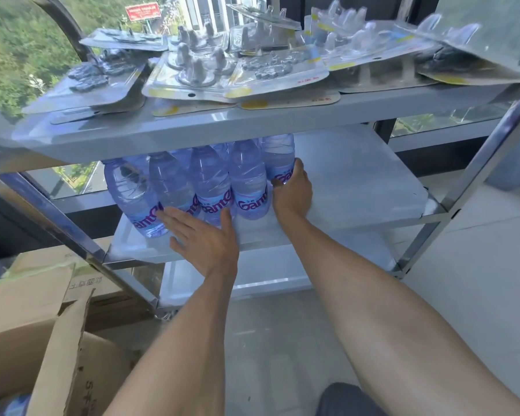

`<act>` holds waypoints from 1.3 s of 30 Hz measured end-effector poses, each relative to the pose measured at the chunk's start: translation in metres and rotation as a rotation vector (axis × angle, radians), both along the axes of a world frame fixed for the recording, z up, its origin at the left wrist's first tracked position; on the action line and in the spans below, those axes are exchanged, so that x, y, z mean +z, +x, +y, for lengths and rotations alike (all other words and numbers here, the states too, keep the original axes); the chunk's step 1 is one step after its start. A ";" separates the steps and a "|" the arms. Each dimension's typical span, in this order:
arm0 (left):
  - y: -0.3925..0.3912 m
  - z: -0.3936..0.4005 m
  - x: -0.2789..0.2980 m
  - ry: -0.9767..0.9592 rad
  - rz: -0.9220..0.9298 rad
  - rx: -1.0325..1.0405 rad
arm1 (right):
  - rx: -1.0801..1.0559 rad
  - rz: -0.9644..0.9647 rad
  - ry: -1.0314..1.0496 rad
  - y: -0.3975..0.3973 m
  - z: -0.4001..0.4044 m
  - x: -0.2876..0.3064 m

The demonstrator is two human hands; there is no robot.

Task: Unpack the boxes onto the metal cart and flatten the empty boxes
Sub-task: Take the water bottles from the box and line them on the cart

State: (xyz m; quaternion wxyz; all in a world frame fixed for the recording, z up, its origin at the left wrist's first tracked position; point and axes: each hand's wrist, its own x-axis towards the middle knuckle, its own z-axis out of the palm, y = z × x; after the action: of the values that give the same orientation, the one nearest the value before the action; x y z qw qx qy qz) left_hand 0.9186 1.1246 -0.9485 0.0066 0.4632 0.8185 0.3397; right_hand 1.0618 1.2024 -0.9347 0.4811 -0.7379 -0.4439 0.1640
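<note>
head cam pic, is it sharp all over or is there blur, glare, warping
Head view: blister packs on the top shelf are smeared with motion blur; water bottles and both hands, left and right, are sharper; daylight glares off the middle shelf; wide-angle warping bows the cart frame.

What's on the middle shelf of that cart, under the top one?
Water bottles stand on the middle shelf, the left hand and right hand against them. The top shelf hides their caps.

"Ganten" on water bottles (246,187)
</note>
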 end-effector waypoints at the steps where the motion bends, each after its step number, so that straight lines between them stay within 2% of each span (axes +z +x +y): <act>1: 0.000 0.000 0.000 0.000 0.001 -0.001 | 0.003 -0.003 -0.005 0.001 0.002 0.000; 10: 0.000 0.005 -0.005 0.029 -0.005 -0.018 | -0.028 0.008 -0.044 -0.007 0.027 0.007; 18: -0.003 0.014 -0.022 0.110 0.032 -0.017 | -0.027 0.053 0.040 -0.003 0.053 -0.002; 21: -0.002 0.014 -0.022 0.103 0.049 -0.018 | -0.002 0.007 0.053 0.002 0.058 -0.006; 25: -0.002 0.012 -0.024 0.119 0.065 -0.051 | -0.016 -0.199 -0.009 0.014 0.070 -0.009; 31: 0.002 0.013 -0.024 0.140 0.054 -0.042 | 0.038 -0.154 -0.012 0.016 0.076 -0.013; 39: 0.017 0.004 -0.012 0.017 0.135 0.024 | 0.135 -0.232 -0.088 0.012 0.057 -0.019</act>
State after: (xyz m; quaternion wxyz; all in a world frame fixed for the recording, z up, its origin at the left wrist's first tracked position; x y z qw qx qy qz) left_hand 0.9359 1.1286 -0.9609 -0.0566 0.4754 0.8196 0.3147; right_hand 1.0739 1.2598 -0.9534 0.3818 -0.7408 -0.5375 0.1289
